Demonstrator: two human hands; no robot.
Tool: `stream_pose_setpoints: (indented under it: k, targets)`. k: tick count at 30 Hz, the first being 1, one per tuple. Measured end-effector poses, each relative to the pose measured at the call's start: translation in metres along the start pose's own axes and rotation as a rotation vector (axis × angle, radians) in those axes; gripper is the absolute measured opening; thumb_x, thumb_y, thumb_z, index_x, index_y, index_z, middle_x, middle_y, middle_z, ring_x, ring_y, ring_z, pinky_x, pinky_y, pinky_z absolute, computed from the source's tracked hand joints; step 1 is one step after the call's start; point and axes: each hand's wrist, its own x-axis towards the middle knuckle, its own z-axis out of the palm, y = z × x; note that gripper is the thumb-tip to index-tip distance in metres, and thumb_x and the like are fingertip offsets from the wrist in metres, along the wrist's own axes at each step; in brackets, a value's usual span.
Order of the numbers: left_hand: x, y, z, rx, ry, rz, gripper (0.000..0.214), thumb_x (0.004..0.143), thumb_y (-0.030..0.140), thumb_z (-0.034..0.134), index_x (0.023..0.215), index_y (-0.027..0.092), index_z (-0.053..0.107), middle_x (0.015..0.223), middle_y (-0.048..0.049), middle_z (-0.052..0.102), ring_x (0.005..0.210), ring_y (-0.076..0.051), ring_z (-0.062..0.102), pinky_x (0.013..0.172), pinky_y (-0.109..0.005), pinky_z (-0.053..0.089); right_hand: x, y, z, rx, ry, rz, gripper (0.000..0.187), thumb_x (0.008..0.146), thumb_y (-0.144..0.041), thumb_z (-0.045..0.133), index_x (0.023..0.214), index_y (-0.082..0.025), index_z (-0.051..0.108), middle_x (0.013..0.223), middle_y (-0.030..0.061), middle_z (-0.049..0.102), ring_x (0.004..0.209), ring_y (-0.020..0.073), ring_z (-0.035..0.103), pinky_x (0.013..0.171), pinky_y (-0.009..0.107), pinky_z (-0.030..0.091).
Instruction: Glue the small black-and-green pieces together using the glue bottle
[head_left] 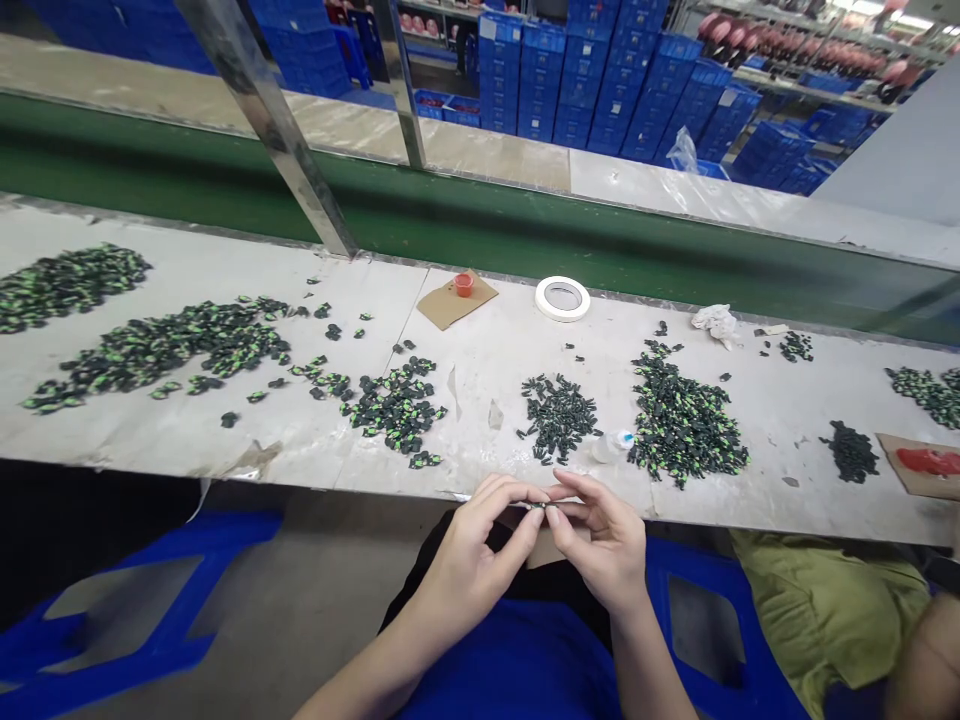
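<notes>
My left hand and my right hand meet at the table's front edge. Thumbs and fingers of both pinch one small dark part, mostly covered by the fingertips, so its exact kind is unclear. Just beyond them lies a pile of small dark pieces. A small clear bottle with a blue tip lies beside that pile. To its right spreads a larger heap of black and green parts. On the left is another cluster of black and green parts.
A white tape roll and a red cup on cardboard sit at the back. Long heaps of parts cover the left. Behind runs a green belt with a metal post. Another person's arm shows at right.
</notes>
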Motion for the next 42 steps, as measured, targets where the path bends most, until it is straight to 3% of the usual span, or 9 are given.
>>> stream_pose_setpoints:
  k: [6,9,12,19,26,35,39,42]
  targets:
    - [0.003,-0.007,-0.001,-0.194,-0.041,-0.181,0.017,0.088,0.027,0.059,0.097,0.018,0.071,0.093,-0.006,0.072,0.089,-0.018,0.067,0.081,-0.025,0.053,0.004,-0.003,-0.014,-0.243,-0.064,-0.235,0.049,0.079,-0.013,0.072,0.123,-0.028,0.059,0.111,0.0071,0.067,0.093,0.0192,0.069,0.078,0.035,0.062]
    - [0.004,-0.006,-0.002,-0.209,-0.055,-0.18,0.017,0.087,0.029,0.061,0.092,0.018,0.073,0.088,-0.0057,0.072,0.084,-0.018,0.067,0.077,-0.025,0.052,0.008,-0.006,-0.018,-0.342,-0.083,-0.399,0.045,0.081,-0.012,0.071,0.121,-0.028,0.059,0.1,0.0052,0.07,0.099,0.0211,0.065,0.085,0.04,0.057]
    - [0.005,-0.004,-0.003,-0.204,-0.056,-0.153,0.019,0.087,0.031,0.062,0.086,0.018,0.074,0.08,-0.0053,0.072,0.076,-0.017,0.065,0.071,-0.024,0.051,0.012,-0.008,-0.02,-0.372,-0.097,-0.474,0.04,0.084,-0.011,0.068,0.119,-0.028,0.058,0.089,0.0023,0.071,0.095,0.0199,0.064,0.083,0.039,0.056]
    - [0.004,-0.003,0.003,-0.169,0.008,-0.072,0.029,0.09,0.036,0.057,0.073,0.018,0.073,0.069,-0.0046,0.069,0.066,-0.016,0.063,0.063,-0.025,0.05,0.014,-0.011,-0.017,-0.371,-0.125,-0.469,0.033,0.089,-0.016,0.062,0.119,-0.027,0.056,0.08,0.0012,0.073,0.089,0.0203,0.065,0.076,0.036,0.057]
    - [0.001,0.0,0.013,-0.081,0.166,0.033,0.029,0.09,0.032,0.057,0.068,0.019,0.07,0.063,-0.0027,0.068,0.063,-0.015,0.061,0.06,-0.025,0.049,0.003,-0.01,0.002,-0.384,0.111,-0.451,0.037,0.091,-0.01,0.055,0.122,-0.029,0.049,0.078,0.0016,0.07,0.081,0.0191,0.063,0.067,0.034,0.058]
    - [0.002,-0.006,0.02,-0.102,0.124,-0.049,0.027,0.09,0.028,0.056,0.071,0.017,0.072,0.064,-0.0028,0.068,0.063,-0.015,0.063,0.061,-0.023,0.05,-0.006,0.0,0.008,-0.359,0.189,-0.389,0.033,0.091,-0.008,0.052,0.118,-0.025,0.051,0.082,0.0047,0.064,0.083,0.0188,0.063,0.061,0.031,0.059]
    - [0.006,-0.007,0.024,-0.112,0.037,-0.059,0.023,0.089,0.033,0.058,0.088,0.017,0.076,0.072,-0.0055,0.07,0.067,-0.016,0.065,0.063,-0.026,0.054,-0.008,-0.002,-0.006,-0.493,0.211,-0.443,0.032,0.093,-0.011,0.05,0.121,-0.025,0.049,0.078,0.0037,0.063,0.079,0.0187,0.064,0.062,0.033,0.059]
    - [0.011,-0.008,0.021,-0.057,0.016,-0.055,0.028,0.086,0.034,0.062,0.109,0.02,0.071,0.08,-0.0048,0.072,0.077,-0.017,0.066,0.074,-0.03,0.056,-0.003,-0.002,-0.039,-0.699,0.356,-0.519,0.03,0.09,-0.014,0.057,0.117,-0.026,0.052,0.077,0.0021,0.065,0.08,0.0195,0.064,0.069,0.037,0.059]
